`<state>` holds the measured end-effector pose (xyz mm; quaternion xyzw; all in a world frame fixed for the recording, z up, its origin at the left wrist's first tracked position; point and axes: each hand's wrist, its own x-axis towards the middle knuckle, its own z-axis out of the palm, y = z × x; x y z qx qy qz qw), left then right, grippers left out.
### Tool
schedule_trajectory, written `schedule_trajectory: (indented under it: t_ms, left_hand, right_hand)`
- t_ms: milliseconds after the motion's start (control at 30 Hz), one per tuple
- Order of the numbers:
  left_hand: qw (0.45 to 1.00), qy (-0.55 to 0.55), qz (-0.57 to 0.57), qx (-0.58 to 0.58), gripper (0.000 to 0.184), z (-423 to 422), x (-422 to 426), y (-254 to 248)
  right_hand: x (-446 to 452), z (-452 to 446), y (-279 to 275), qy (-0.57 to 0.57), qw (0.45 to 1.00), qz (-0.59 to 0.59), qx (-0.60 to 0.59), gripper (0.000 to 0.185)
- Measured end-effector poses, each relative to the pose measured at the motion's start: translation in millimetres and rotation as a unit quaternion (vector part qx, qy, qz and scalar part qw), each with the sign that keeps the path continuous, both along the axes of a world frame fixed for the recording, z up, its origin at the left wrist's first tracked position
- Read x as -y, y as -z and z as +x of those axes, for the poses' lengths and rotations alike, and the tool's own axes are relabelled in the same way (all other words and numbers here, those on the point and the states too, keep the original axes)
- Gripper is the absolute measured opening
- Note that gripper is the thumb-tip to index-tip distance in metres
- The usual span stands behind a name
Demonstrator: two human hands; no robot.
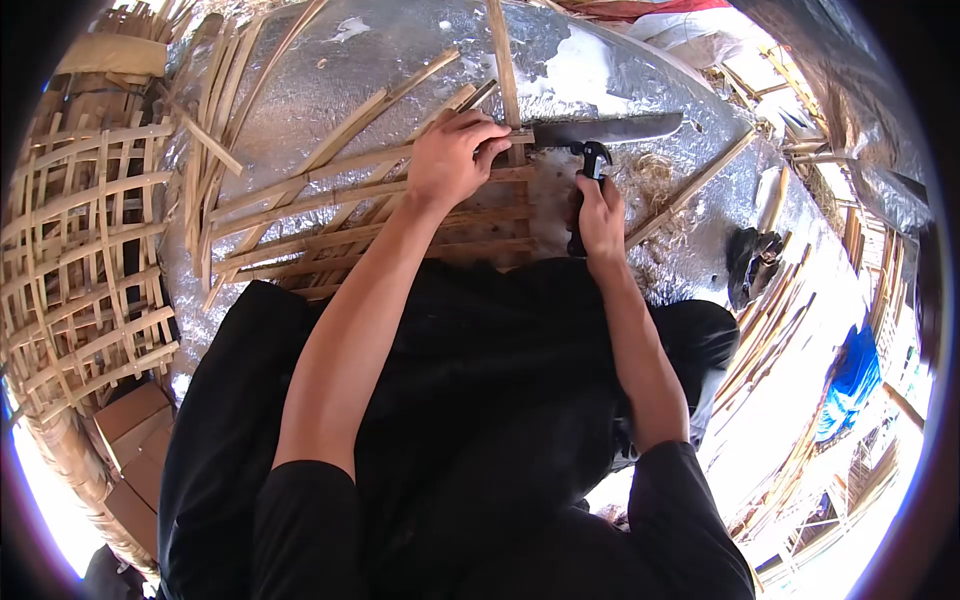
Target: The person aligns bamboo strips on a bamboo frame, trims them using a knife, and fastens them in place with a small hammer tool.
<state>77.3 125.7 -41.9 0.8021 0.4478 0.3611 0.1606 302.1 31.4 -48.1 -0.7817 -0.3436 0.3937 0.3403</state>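
Note:
My right hand (601,218) is wrapped around the dark handle of a hammer (593,160), whose head points away from me. My left hand (455,158) is closed, its thumb and fingertips together where a bamboo slat (380,158) meets an upright bamboo strip (508,75). Whatever small thing the fingertips pinch is too small to make out. Several more slats lie below it in rows, their right ends on the same upright strip. Just past the hammer head, a long machete (625,130) lies flat, its blade pointing right.
A shiny silver sheet (390,60) covers the ground under the work. At left stands a woven bamboo lattice (85,240) above a cardboard box (135,430). Loose bamboo strips (765,330) and a blue plastic bag (850,375) lie at right.

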Motion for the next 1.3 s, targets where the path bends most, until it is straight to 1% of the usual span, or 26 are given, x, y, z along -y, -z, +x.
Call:
schedule_trajectory:
  t_ms: [33,100,133,233,333,433,533,633,733,833,900,933,1033,1100,1167,1200,1300]
  left_hand:
    - [1.0,0.002,0.003,-0.003,0.009,0,-1,0]
    - [1.0,0.003,0.004,-0.006,0.009,0,-1,-2]
    - [1.0,0.003,0.002,-0.006,0.01,-1,0,-4]
    - [1.0,0.008,0.001,-0.005,0.011,-1,-1,-3]
    - [1.0,0.016,0.003,-0.003,0.013,-2,-4,-4]
    - [1.0,0.021,0.002,-0.009,0.014,-3,-4,-4]
    - [1.0,0.023,-0.007,-0.021,0.015,-3,-5,-4]
    - [0.999,0.022,-0.021,-0.034,0.016,-4,-4,-7]
    - [0.999,0.019,-0.02,-0.037,0.015,-4,-3,-8]
    - [0.999,0.01,-0.019,-0.024,0.014,-4,-1,-6]
    - [1.0,0.01,-0.02,-0.021,0.014,-4,-1,-8]
    - [0.999,0.014,-0.022,-0.024,0.015,-5,-1,-8]
    - [0.999,0.011,-0.022,-0.03,0.015,-6,-1,-8]
    - [0.999,0.008,-0.022,-0.023,0.015,-7,-1,-5]
    - [1.0,0.006,-0.027,-0.005,0.016,-6,-1,-1]
    - [0.999,0.004,-0.028,-0.015,0.016,-5,0,-4]
    - [0.999,0.002,-0.03,-0.035,0.017,-6,1,-6]
  right_hand:
    - [-2,2,4,0.001,1.0,-0.007,0.029,0.029]
    - [-3,-4,-7,0.058,0.992,-0.002,-0.11,0.033]
    - [-2,-6,-13,0.086,0.98,0.0,-0.18,0.035]
    - [-2,-7,-22,0.093,0.967,0.003,-0.237,0.033]
    - [-4,-5,-21,0.079,0.96,0.012,-0.268,0.034]
    - [-3,-5,-25,0.062,0.962,0.012,-0.264,0.038]
    - [-2,0,-7,0.068,0.96,0.015,-0.269,0.04]
    - [-2,-2,-7,0.065,0.962,0.007,-0.264,0.04]
    - [0,1,7,0.016,0.991,0.027,-0.133,0.039]
    - [-1,-7,-17,0.007,0.987,0.002,-0.162,0.039]
    - [0,-13,-33,-0.052,0.996,0.052,-0.052,0.042]
    - [0,-17,-40,-0.083,0.994,0.076,0.002,0.045]
    - [-1,-25,-59,-0.144,0.982,0.098,0.068,0.037]
    - [-7,-32,-81,-0.199,0.96,0.147,0.132,0.033]
    - [-9,-40,-108,-0.21,0.959,0.128,0.143,0.033]
    - [-10,-39,-115,-0.205,0.955,0.147,0.154,0.034]
    - [-8,-49,-129,-0.14,0.957,0.221,0.125,0.034]
